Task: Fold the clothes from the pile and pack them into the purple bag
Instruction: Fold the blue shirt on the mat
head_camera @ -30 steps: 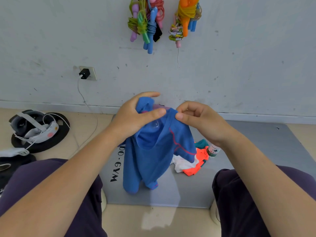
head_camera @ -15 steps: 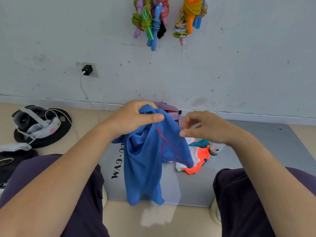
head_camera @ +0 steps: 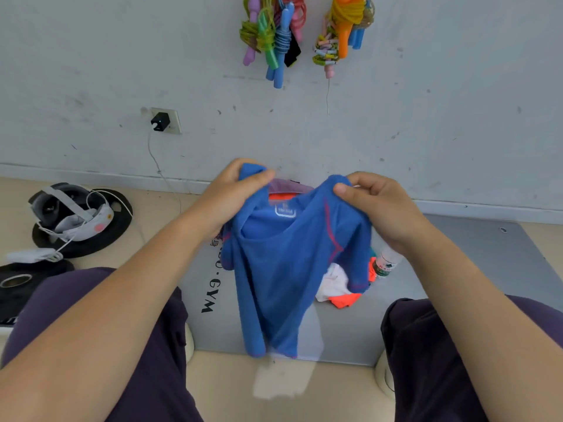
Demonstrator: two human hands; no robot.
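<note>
A blue shirt (head_camera: pixel 283 269) with red seams hangs in the air over the grey mat (head_camera: pixel 475 269). My left hand (head_camera: pixel 234 199) pinches its left shoulder and my right hand (head_camera: pixel 377 205) pinches the right shoulder, so the neck opening with its label faces me. Behind the shirt's collar a strip of the purple bag (head_camera: pixel 289 187) shows by the wall, with something orange inside. A small pile of white and orange clothes (head_camera: pixel 338 287) lies on the mat, partly hidden by the shirt.
A plastic bottle (head_camera: pixel 387 263) lies on the mat beside the pile. Black weight plates (head_camera: pixel 118 226) with a headset (head_camera: pixel 70 214) sit on the floor at left. Jump ropes (head_camera: pixel 274 35) hang on the wall above. My knees flank the mat's near edge.
My right hand, which had let go half a second ago, now pinches the shirt's right shoulder. Both hands have spread apart, opening the shirt out and showing its collar label.
</note>
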